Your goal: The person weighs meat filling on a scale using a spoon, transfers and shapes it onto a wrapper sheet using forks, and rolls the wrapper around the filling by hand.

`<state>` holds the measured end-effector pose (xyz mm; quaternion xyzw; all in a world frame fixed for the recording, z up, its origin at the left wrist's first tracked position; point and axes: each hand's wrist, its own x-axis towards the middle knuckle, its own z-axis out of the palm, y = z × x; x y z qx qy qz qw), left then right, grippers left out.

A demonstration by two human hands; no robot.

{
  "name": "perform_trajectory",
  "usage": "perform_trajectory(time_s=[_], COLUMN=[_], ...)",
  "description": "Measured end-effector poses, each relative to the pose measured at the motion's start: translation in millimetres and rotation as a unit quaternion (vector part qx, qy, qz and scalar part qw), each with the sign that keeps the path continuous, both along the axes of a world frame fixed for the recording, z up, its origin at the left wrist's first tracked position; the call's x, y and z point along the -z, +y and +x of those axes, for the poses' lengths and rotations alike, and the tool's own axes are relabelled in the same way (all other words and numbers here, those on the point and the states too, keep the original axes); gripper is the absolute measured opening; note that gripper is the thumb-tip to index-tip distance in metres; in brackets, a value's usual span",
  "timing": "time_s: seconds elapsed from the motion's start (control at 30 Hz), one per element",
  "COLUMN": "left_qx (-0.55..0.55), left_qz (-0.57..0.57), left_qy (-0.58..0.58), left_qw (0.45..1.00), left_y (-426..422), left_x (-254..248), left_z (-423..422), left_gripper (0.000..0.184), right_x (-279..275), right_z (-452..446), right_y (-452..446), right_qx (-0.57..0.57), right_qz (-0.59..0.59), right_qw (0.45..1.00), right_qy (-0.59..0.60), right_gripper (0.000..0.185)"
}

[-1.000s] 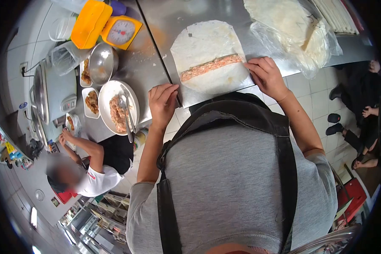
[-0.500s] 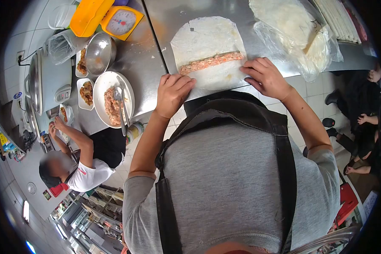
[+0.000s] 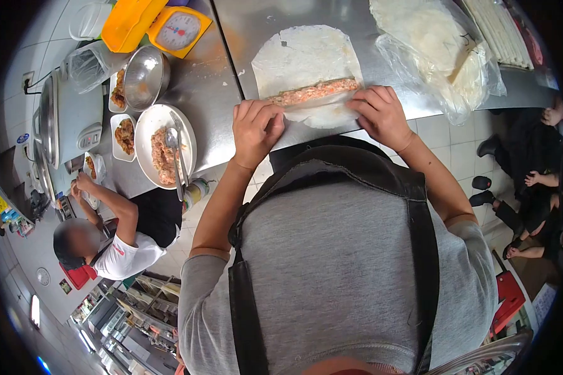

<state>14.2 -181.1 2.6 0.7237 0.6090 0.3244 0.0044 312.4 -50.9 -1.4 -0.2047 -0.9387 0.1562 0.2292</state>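
Observation:
A thin pale wrapper sheet (image 3: 306, 53) lies on the steel counter in front of me. Across its nearer part runs a strip of pinkish minced filling (image 3: 319, 92). My left hand (image 3: 258, 130) is closed at the sheet's left side, fingertips pinching the near flap by the filling's left end. On the opposite side my right hand (image 3: 381, 117) pinches the same flap close to the filling's right end. Between the hands, the flap is lifted slightly along the near side of the filling.
Left on the counter (image 3: 213, 106) are a white plate (image 3: 189, 153) of minced filling with spoons, a steel bowl (image 3: 147, 78), small food trays (image 3: 124, 136) and an orange scale (image 3: 178, 31). Bagged wrapper sheets (image 3: 428, 47) lie right. A co-worker (image 3: 128, 250) is at left; other people are at right.
Both hands have closed on the near flap and raised it toward the filling. My right hand has shifted slightly inward; the left hand's fingers have turned upright.

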Motion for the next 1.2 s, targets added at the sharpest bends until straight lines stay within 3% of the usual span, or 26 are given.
perform_trajectory(time_s=[0.2,0.33,0.43,0.73,1.0,1.2], left_qx=[-0.023,-0.059,-0.058,-0.115,-0.137,-0.168], left_qz=[-0.009,0.018,-0.009,-0.064,-0.112,-0.117], left_qy=[-0.017,-0.065,-0.167,-0.225,-0.382,-0.45], left_qw=[1.0,0.996,0.984,0.965,0.907,0.87], left_y=[-7,-6,-4,8,16,25], left_x=[2,14,21,11,39,38], left_z=[7,1,2,0,-7,-6], left_gripper=[0.025,0.021,0.016,0.003,0.004,0.006], right_x=[-1,7,14,16,19,17], right_z=[-17,-23,-26,-29,-21,-38], right_y=[8,10,11,17,11,19], right_qx=[0.052,0.066,0.077,0.123,0.165,0.244], right_qz=[-0.054,-0.076,-0.097,-0.126,-0.149,-0.247], right_qw=[0.99,0.986,0.982,0.975,0.957,0.921], right_qy=[0.12,0.133,0.14,0.138,0.184,0.179], right_gripper=[0.025,0.019,0.017,0.024,0.018,0.014])
